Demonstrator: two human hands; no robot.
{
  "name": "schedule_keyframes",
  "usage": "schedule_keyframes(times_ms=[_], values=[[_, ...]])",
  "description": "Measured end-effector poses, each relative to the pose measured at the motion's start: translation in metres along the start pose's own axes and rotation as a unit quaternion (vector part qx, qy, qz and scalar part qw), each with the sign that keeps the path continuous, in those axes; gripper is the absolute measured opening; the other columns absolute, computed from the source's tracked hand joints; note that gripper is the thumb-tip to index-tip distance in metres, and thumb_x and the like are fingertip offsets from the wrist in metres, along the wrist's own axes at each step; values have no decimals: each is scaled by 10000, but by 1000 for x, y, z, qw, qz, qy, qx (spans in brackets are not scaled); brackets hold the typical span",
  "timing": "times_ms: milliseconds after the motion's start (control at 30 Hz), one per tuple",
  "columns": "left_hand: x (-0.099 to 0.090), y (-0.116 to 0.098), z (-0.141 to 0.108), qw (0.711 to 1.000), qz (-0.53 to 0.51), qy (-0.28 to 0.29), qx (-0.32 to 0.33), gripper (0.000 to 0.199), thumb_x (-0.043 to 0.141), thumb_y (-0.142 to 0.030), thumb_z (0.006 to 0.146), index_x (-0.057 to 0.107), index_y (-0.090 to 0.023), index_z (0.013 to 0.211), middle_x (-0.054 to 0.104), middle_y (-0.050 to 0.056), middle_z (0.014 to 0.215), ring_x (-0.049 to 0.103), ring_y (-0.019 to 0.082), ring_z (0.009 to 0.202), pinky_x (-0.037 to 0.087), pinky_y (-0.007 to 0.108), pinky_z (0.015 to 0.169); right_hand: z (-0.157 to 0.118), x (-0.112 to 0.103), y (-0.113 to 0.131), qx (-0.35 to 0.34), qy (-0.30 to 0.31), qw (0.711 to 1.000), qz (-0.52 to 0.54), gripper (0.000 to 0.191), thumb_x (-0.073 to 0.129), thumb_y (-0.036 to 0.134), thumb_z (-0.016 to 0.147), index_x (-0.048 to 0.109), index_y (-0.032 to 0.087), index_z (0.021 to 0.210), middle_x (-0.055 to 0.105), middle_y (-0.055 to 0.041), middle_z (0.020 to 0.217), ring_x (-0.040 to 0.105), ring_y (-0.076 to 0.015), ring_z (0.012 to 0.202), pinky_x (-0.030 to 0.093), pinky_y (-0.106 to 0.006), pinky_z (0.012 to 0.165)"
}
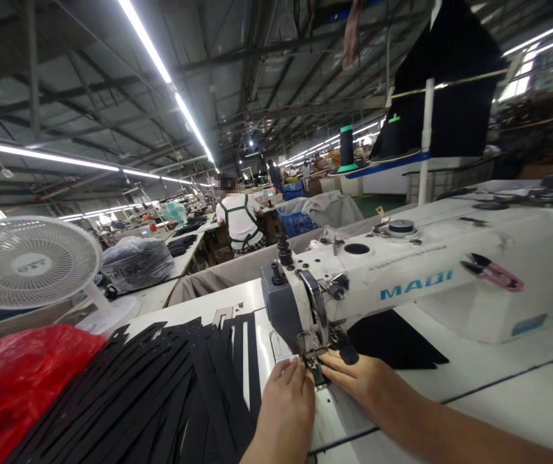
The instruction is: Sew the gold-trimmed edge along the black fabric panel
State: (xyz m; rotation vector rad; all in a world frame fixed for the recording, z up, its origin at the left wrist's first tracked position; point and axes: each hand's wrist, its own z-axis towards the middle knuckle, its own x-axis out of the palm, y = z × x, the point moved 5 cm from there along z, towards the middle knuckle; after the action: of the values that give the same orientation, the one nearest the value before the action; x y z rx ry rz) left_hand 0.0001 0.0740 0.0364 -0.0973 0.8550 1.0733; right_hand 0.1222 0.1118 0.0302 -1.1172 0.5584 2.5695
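A white sewing machine (402, 270) stands before me, its needle and presser foot just beyond my fingertips. My left hand (287, 403) is left of the foot, fingers bent and pressed together; what lies under or between them is hidden. On the other side, my right hand (361, 380) lies low with its fingers stretched flat toward the foot. Beneath the machine's arm, just behind this hand, rests a black fabric panel (395, 338). Whether the panel reaches the needle I cannot tell. A small dark piece (321, 377) shows at the foot between my hands.
Black cut strips (174, 386) pile up left of my hands, beside a red plastic bag (29, 380). A white fan (35, 264) stands behind them. Thread snips (494, 272) rest on the machine's arm. Thread cones (347, 148) stand above. Farther off, a person (240, 219) faces away.
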Motion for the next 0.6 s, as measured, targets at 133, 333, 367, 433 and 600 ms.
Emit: schedule_keyframes(times_ms=[133, 333, 367, 433, 600], values=[[8, 2, -7, 1000, 3, 0, 0, 242, 379, -19, 843, 600, -110, 810, 697, 95, 862, 666, 192, 809, 537, 313, 750, 6, -5, 10, -27, 0, 1000, -6, 233, 430, 233, 940, 606, 202, 1088, 651, -52, 1018, 631, -158, 880, 539, -303, 775], [14, 9, -8, 1000, -5, -25, -14, 194, 437, -37, 825, 581, -144, 749, 695, 57, 800, 669, 169, 752, 538, 290, 715, 4, -21, -14, 15, 20, 988, -151, 341, 534, 286, 833, 602, 132, 1128, 612, -148, 1147, 573, -277, 1060, 480, -455, 902], [12, 10, -7, 999, -7, -28, -20, 188, 450, -53, 823, 573, -151, 720, 690, 49, 770, 667, 166, 721, 539, 290, 696, -3, -27, -24, 40, 13, 978, -206, 405, 582, 354, 799, 606, 116, 1126, 608, -170, 1147, 568, -320, 1059, 476, -517, 880], [5, 9, -6, 999, -17, -28, -33, 184, 477, -119, 829, 550, -167, 667, 673, 35, 719, 655, 161, 654, 539, 301, 679, -21, -42, -34, 61, -19, 950, -304, 446, 616, 423, 757, 643, 87, 1048, 633, -202, 1076, 599, -367, 985, 510, -550, 786], [-11, -25, -13, 997, -56, -10, 57, 146, 488, -253, 896, 584, -193, 989, 693, 27, 952, 654, 157, 895, 492, 297, 879, -85, -46, 17, -117, -23, 942, -314, 173, 532, 269, 791, 661, 193, 877, 705, -77, 842, 675, -223, 699, 568, -289, 572]])
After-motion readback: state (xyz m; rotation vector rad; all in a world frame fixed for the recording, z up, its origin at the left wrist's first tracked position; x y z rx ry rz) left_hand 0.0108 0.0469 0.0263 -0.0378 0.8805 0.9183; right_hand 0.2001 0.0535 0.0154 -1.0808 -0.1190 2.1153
